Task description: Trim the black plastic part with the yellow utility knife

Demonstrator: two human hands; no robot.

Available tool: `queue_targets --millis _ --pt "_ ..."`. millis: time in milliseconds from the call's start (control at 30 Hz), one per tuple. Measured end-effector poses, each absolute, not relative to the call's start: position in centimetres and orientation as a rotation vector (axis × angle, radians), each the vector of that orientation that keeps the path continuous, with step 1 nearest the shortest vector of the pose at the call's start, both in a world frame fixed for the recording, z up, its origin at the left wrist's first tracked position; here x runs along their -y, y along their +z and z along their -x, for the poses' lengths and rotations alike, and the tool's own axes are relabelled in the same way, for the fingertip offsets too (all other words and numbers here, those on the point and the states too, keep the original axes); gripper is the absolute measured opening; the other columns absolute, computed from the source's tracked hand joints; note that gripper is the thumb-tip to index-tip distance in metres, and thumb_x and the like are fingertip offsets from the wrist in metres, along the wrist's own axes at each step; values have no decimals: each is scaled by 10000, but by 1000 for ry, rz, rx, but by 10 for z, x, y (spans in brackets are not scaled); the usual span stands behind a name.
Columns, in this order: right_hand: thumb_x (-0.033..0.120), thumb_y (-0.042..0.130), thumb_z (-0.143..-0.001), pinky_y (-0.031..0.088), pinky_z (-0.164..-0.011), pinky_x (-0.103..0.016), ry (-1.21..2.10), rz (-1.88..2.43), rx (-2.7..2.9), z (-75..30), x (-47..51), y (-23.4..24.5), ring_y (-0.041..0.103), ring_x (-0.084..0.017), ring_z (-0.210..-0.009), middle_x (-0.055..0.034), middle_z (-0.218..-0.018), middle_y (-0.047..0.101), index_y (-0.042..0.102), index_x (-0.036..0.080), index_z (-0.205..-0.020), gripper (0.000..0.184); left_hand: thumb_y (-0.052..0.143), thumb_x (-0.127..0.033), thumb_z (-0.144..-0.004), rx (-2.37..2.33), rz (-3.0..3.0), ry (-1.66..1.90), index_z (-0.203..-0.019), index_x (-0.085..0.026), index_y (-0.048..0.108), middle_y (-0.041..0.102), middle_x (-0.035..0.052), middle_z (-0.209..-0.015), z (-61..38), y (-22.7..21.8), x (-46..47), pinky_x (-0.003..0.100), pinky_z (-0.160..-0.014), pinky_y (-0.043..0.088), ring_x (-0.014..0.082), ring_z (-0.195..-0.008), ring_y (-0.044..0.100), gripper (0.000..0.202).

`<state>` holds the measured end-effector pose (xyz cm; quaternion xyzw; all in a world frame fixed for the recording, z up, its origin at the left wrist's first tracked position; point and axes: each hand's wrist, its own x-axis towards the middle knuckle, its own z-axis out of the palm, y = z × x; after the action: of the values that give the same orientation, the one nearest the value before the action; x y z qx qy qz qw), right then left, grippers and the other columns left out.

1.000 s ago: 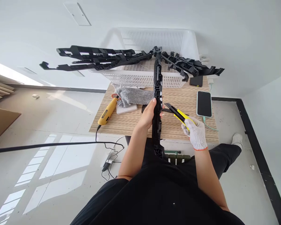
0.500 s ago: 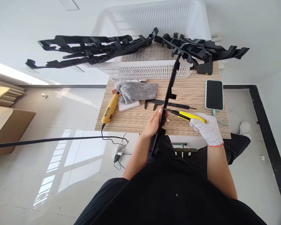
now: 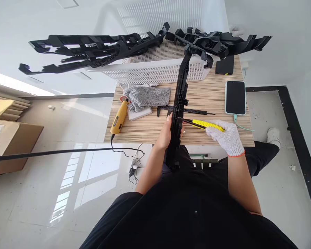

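Note:
My bare left hand [image 3: 166, 133] is wrapped round a long black plastic bracket [image 3: 180, 90]. The bracket stands nearly upright, its lower end against my lap and its top near the basket rim. My right hand [image 3: 226, 138], in a white knit glove, grips a yellow utility knife [image 3: 206, 125]. The knife's blade tip touches the bracket's right edge just above my left hand.
A small striped wooden table [image 3: 145, 129] carries a white slatted basket [image 3: 155, 71] with several long black brackets [image 3: 93, 48] laid across it. Also on the table are a yellow rotary tool [image 3: 119, 117], a grey glove [image 3: 147, 96], a black caliper [image 3: 194, 111] and two phones [image 3: 235, 97].
The bracket has swung from leaning right to nearly upright. The knife stays against its edge. The camera view has shifted slightly toward the table.

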<state>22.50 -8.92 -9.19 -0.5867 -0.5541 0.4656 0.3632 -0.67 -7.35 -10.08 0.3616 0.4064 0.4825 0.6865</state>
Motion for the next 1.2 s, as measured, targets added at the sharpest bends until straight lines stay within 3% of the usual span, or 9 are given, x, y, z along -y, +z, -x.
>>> queue_targets --millis 133,467,767,967,1200 --pt "544 776 -789 520 -560 -323 1170 1501 1547 -226 89 -92 632 -191 -647 -60 -776 722 799 234 -1078 424 411 -801 -888 -894 -838 1104 -1064 -243 639 658 38 -875 7 -105 72 234 -492 457 108 -607 541 627" --pt "525 773 -792 517 -583 -320 1145 1529 1514 -225 89 -92 652 -185 -636 -44 -757 718 796 206 -1043 406 318 -832 -892 -973 -776 1085 -1087 -238 645 630 39 -831 7 -104 72 234 -500 454 117 -619 555 705" --pt "546 765 -781 482 -505 -293 1132 1563 1484 -227 89 -96 610 -168 -586 -45 -695 689 791 170 -1036 455 365 -836 -876 -886 -769 1070 -1101 -222 642 587 11 -741 8 -103 73 218 -493 451 109 -588 544 709" --pt "532 748 -810 487 -492 -276 1181 1552 1480 -224 90 -87 594 -150 -569 -47 -719 699 777 187 -1148 484 433 -814 -871 -806 -789 1114 -1112 -220 631 625 21 -867 7 -106 72 218 -508 463 101 -621 551 671" --pt "518 611 -936 538 -540 -245 1615 1401 1421 -233 83 -79 677 -146 -692 -61 -1012 746 609 315 -1416 522 408 -797 -895 -849 -728 1086 -1045 -203 632 556 -5 -709 6 -103 71 214 -513 461 111 -597 553 652"
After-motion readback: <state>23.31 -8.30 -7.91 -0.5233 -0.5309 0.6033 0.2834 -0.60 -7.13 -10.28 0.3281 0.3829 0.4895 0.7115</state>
